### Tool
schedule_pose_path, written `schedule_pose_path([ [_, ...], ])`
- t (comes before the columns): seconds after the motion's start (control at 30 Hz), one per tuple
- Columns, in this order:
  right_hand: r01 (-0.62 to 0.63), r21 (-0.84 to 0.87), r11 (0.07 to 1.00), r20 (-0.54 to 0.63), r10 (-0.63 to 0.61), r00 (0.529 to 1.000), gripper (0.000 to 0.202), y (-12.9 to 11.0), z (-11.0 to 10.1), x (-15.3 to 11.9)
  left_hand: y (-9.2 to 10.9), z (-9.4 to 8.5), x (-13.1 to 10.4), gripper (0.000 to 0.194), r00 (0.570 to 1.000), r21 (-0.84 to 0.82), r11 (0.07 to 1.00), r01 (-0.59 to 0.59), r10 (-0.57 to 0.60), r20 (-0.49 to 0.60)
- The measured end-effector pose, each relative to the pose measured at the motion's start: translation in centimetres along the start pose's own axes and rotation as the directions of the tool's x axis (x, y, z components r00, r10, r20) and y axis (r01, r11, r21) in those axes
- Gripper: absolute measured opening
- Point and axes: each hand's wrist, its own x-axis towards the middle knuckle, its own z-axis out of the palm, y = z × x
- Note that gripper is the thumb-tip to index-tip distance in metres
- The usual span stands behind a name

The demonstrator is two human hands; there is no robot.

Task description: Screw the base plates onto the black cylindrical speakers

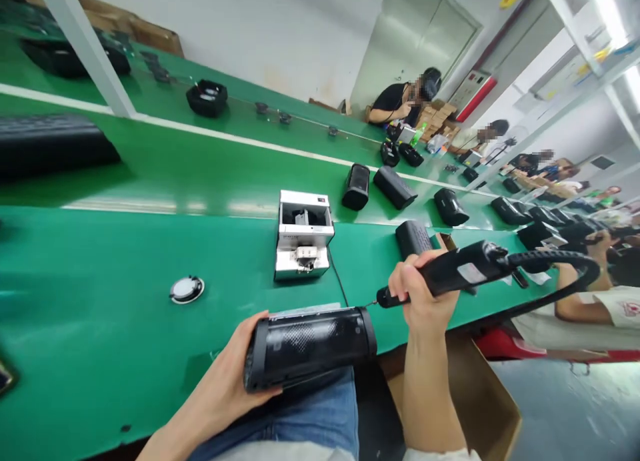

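Note:
A black speaker-like cylinder lies on its side at the front edge of the green table, over my lap. My left hand is wrapped round its left end. In my right hand is a black electric screwdriver, held nearly level, with a thick cable running off to the right. Its thin bit points left and reaches the upper right end of the cylinder; whether it sits in a screw is too small to tell. Behind the cylinder stands a white screw feeder machine.
A round white part lies left of the machine. Several black housings stand along the belt behind, one just beyond my right hand. An open cardboard box is below right. A co-worker's arm is at the right.

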Motion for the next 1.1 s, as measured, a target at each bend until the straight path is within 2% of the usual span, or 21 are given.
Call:
schedule_pose_path([
  [0.2,-0.034,0.033,0.999,0.007,0.033,0.999,0.022,0.5,-0.5,-0.5,-0.3,0.2,-0.3,0.106,0.998,-0.023,0.998,0.058,-0.058,-0.023],
  [0.5,-0.035,-0.007,0.999,-0.011,0.035,0.999,0.027,0.7,-0.5,0.6,0.0,-0.2,0.3,0.109,0.999,-0.049,0.999,0.004,-0.002,0.047],
  [0.63,-0.075,-0.033,0.997,0.011,0.075,0.997,0.032,-0.7,-0.2,1.7,0.9,-0.4,0.6,0.11,0.998,-0.068,0.996,-0.06,0.062,0.028],
  [0.7,-0.042,-0.024,0.999,0.032,0.043,0.999,0.031,-2.2,0.3,2.5,1.1,-0.4,0.7,0.113,0.996,-0.069,0.994,-0.083,0.086,0.038],
  [0.77,0.062,-0.022,0.998,0.029,-0.062,0.998,0.027,-3.7,1.6,3.5,1.2,-0.4,0.8,0.117,0.994,-0.069,0.993,-0.095,0.099,0.055],
  [0.87,0.243,-0.045,0.969,-0.032,-0.245,0.969,0.014,-4.7,4.9,4.9,1.3,-0.5,0.9,0.121,0.992,-0.069,0.993,-0.101,0.105,0.064],
  [0.93,0.296,-0.036,0.954,-0.09,-0.298,0.95,0.018,-4.0,7.5,5.7,1.4,-0.5,0.9,0.123,0.992,-0.071,0.992,-0.103,0.107,0.062],
  [1.0,0.306,-0.024,0.952,-0.105,-0.307,0.946,0.033,-2.4,9.8,6.3,1.4,-0.5,0.9,0.123,0.992,-0.077,0.991,-0.107,0.112,0.061],
  [1.1,0.247,-0.071,0.966,-0.015,-0.249,0.968,0.052,0.1,11.9,7.0,1.5,-0.5,0.9,0.121,0.991,-0.088,0.99,-0.112,0.118,0.064],
])
